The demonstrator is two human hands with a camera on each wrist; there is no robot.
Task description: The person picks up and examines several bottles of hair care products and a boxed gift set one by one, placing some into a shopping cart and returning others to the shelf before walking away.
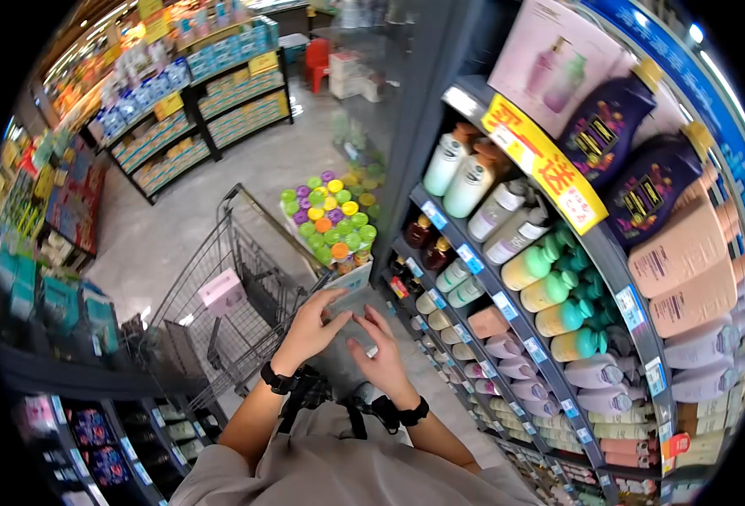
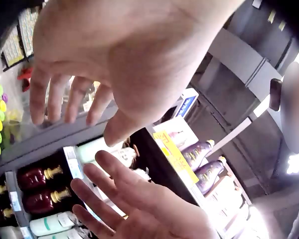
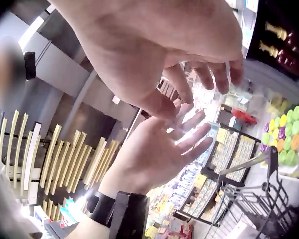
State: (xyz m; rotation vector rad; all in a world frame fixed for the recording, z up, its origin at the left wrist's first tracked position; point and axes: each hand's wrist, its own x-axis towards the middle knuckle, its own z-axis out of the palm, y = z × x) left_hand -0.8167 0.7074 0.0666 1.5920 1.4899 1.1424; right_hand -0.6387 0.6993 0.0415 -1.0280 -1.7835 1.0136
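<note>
Both hands are raised in front of the body in the head view, the left hand and the right hand close together with fingers spread and slightly bent, holding nothing. In the left wrist view the left hand is above and the right hand below it. The right wrist view has the right hand over the left hand. Just beyond them is a shopping cart, with a pink box in it.
On the right, a tall shelf carries rows of bottles and a yellow sign. Containers with coloured lids stand past the cart's handle. A red chair and stocked racks are farther back; more shelves run along the left.
</note>
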